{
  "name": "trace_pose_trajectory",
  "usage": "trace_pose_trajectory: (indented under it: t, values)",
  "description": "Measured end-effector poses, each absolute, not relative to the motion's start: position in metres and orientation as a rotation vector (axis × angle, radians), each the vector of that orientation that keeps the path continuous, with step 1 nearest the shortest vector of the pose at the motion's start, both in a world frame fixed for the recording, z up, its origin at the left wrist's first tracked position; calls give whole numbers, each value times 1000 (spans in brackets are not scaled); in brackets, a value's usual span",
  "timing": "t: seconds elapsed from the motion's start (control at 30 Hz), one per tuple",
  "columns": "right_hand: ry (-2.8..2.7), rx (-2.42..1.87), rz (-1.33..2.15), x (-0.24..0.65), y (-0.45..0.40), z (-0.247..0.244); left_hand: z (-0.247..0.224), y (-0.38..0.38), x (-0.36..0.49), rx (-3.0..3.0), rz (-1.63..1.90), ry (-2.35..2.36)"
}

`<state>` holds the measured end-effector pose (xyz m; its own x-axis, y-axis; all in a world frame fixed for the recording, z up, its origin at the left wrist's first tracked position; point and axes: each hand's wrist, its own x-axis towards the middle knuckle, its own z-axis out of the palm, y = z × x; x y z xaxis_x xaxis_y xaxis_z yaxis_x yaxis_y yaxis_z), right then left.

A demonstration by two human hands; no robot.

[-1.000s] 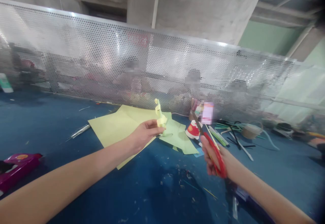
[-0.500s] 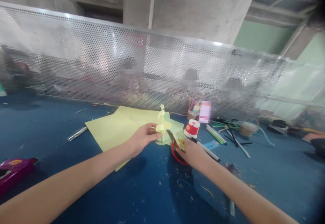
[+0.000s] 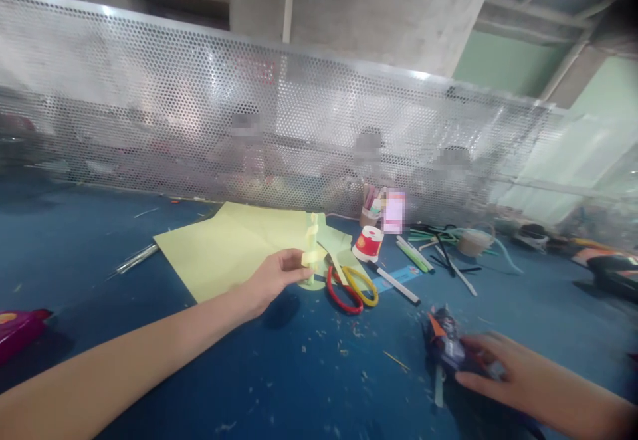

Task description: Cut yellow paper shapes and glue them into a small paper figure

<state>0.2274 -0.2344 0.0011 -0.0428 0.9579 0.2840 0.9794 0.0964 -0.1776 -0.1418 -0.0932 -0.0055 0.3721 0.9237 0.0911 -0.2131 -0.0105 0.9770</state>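
Note:
My left hand (image 3: 272, 279) is closed, pinching a pale yellow paper piece (image 3: 312, 254) with curled strips around an upright stem, its round base low at the table. Beside it lie scissors (image 3: 351, 287) with one red and one yellow handle, the blades partly over the yellow paper. On the right, my right hand (image 3: 491, 367) grips a dark blue tool with an orange part, which looks like a glue gun (image 3: 446, 343). Motion blurs that hand and the tool. A pale strip (image 3: 439, 387) shows just below the tool.
Yellow paper sheets (image 3: 219, 247) lie behind my left hand. A red and white paper cup (image 3: 368, 244), markers (image 3: 413, 254) and a white pen (image 3: 396, 284) are right of centre. A magenta tool (image 3: 20, 333) lies at left. A perforated metal screen (image 3: 189, 108) borders the back.
My right hand has left the scissors, which now lie on the table, and has moved right to the glue gun. My left hand still holds the paper piece. The view has shifted slightly.

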Motion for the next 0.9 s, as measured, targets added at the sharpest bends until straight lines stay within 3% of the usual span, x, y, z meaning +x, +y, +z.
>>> trace_pose_trajectory:
  t: [0.1, 0.27, 0.37, 0.57, 0.73, 0.9]
  values:
    - [-2155, -1933, 160, 227, -242, -6, -9, -93, -141, 1235, 1063, 714]
    - [-1895, -1979, -82, 200, -239, 3, -12, -93, -139, 1239, 1054, 732]
    - [-1708, -1963, -8, 166, -237, 26, -10, -96, -138, 1215, 1036, 756]
    - [-1631, -1693, 827, 94, -242, 53, -4, -103, -135, 1220, 983, 673]
    - [-1581, -1651, 996, 69, -242, 44, -3, -106, -134, 1202, 966, 677]
    - [-1688, -1750, 920, 65, -238, 40, -1, -108, -134, 1224, 951, 681]
